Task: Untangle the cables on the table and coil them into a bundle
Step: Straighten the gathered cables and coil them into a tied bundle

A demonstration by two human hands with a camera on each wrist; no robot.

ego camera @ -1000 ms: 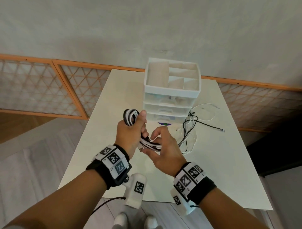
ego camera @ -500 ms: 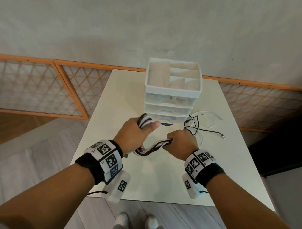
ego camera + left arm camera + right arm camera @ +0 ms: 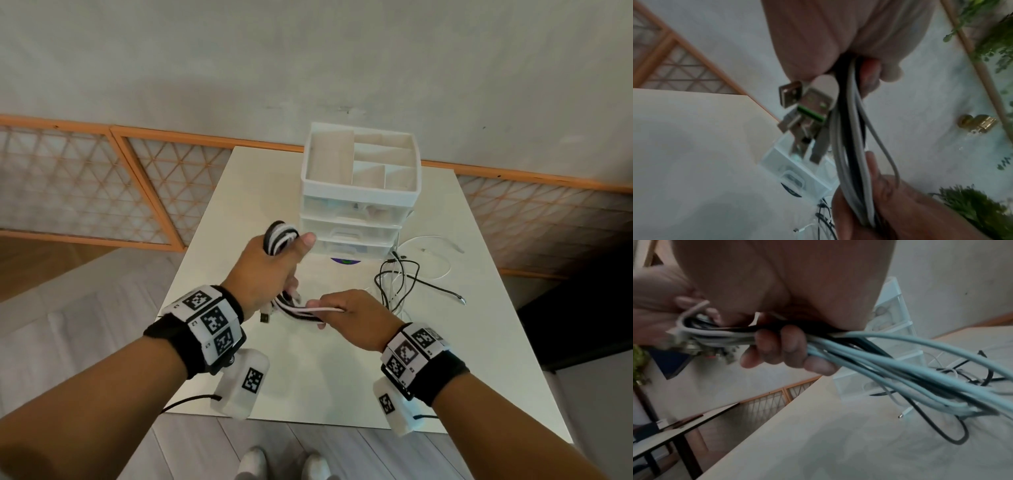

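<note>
Both hands grip the black-and-white cable bundle [image 3: 294, 306], left hand [image 3: 270, 270] clenching the coil, right hand [image 3: 356, 318] pinching strands; loosen either and loops may spill.

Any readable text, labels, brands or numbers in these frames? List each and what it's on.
No readable words, brands or numbers in any view.
Left wristband: black-and-white square marker codes, plus tiny characters too small to read.
Right wristband: the same, unreadable.
Disc under the drawer unit: purple print, too small to read.
USB plugs: blurred, no marking legible.
</note>
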